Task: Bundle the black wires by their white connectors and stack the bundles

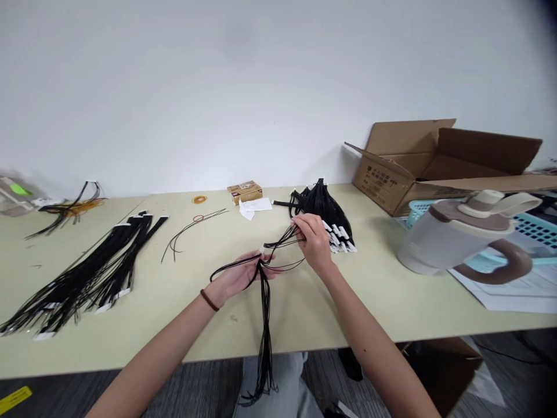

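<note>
A bundle of thin black wires [265, 313] with a white connector [262, 248] hangs from my left hand [243, 273] over the table's front edge. My left palm faces up beneath the bundle, with fingers curled around the wires near the connector. To the right, my right hand [312, 237] pinches several wires of the same bundle and holds them out sideways. Some wires loop left over my left wrist area. Just behind my right hand lies a pile of black wire harnesses [324, 203] with white connectors.
More black wire harnesses [100, 255] lie at left. Two loose wires [183, 229], a small brown box [245, 190] and yellow rubber bands [199, 199] are in the middle. At right stand an open cardboard box [387, 180], a large jug [452, 238] and a turquoise basket [537, 232].
</note>
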A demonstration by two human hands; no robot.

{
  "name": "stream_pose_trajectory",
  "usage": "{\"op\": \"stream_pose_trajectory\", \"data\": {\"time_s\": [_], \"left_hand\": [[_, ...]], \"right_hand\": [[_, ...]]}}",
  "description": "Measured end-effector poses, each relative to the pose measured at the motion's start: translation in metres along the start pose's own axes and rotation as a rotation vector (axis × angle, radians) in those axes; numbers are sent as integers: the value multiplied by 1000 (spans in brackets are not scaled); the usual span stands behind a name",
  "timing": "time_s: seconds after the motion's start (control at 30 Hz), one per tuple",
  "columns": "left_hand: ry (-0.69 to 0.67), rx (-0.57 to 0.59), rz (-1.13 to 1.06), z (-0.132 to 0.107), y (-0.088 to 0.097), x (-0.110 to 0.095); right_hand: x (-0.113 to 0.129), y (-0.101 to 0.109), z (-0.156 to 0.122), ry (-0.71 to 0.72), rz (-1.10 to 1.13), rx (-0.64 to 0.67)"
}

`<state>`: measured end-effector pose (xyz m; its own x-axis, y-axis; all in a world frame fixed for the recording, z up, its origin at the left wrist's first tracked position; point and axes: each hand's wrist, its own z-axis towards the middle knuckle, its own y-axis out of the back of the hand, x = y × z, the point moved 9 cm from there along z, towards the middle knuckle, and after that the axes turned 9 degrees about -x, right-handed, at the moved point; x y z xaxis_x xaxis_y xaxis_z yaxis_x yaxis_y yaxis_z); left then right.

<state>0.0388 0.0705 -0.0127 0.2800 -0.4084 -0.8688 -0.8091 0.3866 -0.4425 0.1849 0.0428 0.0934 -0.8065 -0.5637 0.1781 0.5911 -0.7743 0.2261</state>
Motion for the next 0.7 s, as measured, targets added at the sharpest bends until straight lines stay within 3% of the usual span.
{"op": "stream_pose_trajectory", "data": {"time_s": [0.2, 0.47, 0.57, 0.7], "left_hand": [[52, 92, -50, -5, -13, 1], [-5, -94, -279, 6, 7, -8], [-11, -93, -331, 8, 8, -10], [-9, -143, -350, 11, 12, -6]], "right_hand": [[4, 9, 0, 80, -113, -84], [21, -3, 2, 127, -281, 43], [43, -2, -6, 273, -203, -23], [70, -25, -25, 459, -52, 132]]}}
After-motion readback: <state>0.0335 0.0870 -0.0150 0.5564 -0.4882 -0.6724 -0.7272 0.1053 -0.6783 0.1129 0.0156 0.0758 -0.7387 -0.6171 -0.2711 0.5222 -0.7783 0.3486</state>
